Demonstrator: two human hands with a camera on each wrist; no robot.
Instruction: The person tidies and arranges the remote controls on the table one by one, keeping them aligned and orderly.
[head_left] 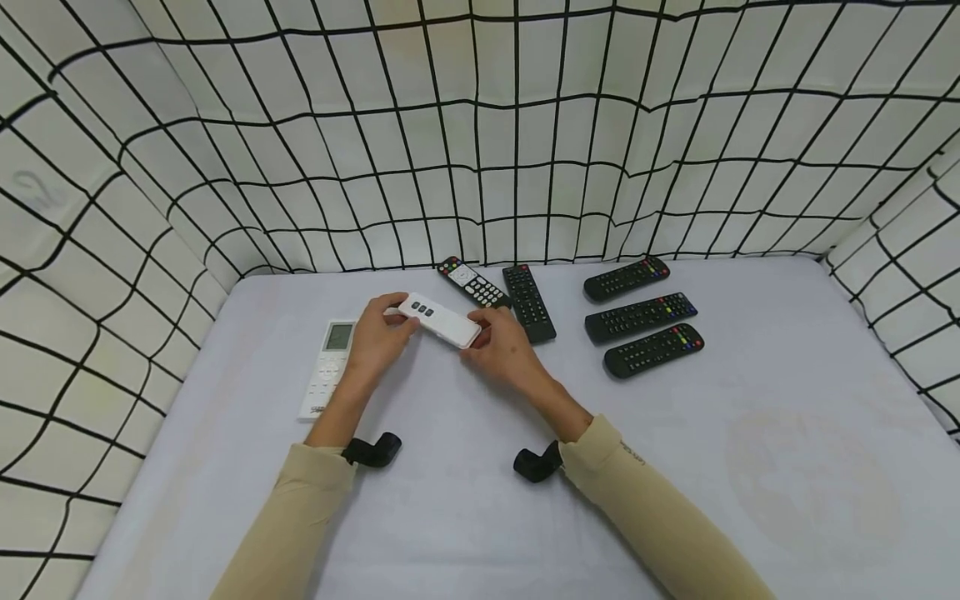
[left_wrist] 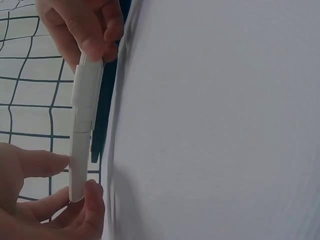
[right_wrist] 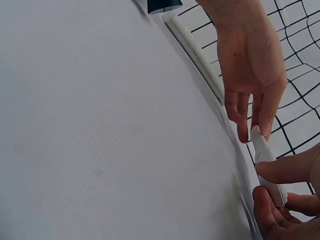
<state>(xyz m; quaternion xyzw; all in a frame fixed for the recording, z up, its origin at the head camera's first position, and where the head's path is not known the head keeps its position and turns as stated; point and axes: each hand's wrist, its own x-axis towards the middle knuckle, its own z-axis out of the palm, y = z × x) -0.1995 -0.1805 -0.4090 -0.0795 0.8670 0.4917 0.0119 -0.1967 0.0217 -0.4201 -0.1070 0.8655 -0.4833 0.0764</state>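
Observation:
A slim white remote control [head_left: 444, 322] with several dark buttons near one end is held between both hands, above the table. My left hand [head_left: 378, 335] pinches its buttoned end between thumb and fingers. At the opposite end, my right hand [head_left: 508, 350] grips it with thumb and fingertips. In the left wrist view the white remote [left_wrist: 82, 115] appears edge-on, with a seam along its side. A larger white remote [head_left: 327, 367] with a small screen lies beside the left forearm, partly covered by it.
Behind the right hand lie two black remotes, one with a silver panel [head_left: 465, 276] and one plain [head_left: 529, 302]. To the right, three black remotes [head_left: 627, 279] [head_left: 642, 317] [head_left: 654, 351] lie in a column. Black netting [head_left: 480, 104] over white walls encloses the white table [head_left: 465, 517].

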